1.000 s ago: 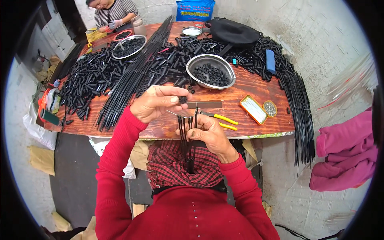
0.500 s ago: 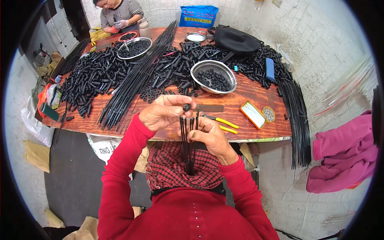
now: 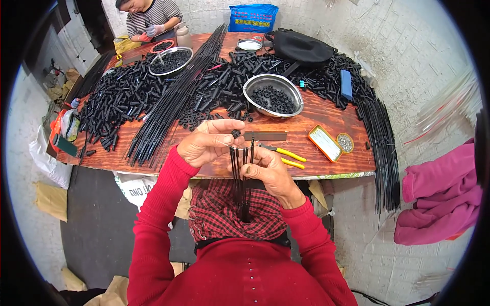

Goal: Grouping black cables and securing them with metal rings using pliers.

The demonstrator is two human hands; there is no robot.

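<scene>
My left hand (image 3: 208, 144) pinches a small black round piece (image 3: 236, 133) between thumb and fingers, above the near edge of the table. A thin wire runs from those fingers across the tops of several slim black rods (image 3: 238, 173). The rods hang down in a bunch over my checked lap. My right hand (image 3: 269, 173) is closed about the upper part of the rods, its thumb pressed toward them; the fingers behind are partly hidden. Just beyond that hand lie yellow-handled pliers (image 3: 288, 156) and a flat dark bar (image 3: 268, 135).
A steel bowl (image 3: 297, 106) of black rings stands beyond my hands. Heaps of black tubular parts (image 3: 118, 97) and a long rod bundle (image 3: 176, 99) cover much of the table (image 3: 306, 130). An open tin (image 3: 325, 144) sits at right. Across the table, a gloved person (image 3: 153, 23) works.
The small black piece and my left fingertips have shifted very slightly left. The grip of both hands looks the same, and the whole view has moved a little.
</scene>
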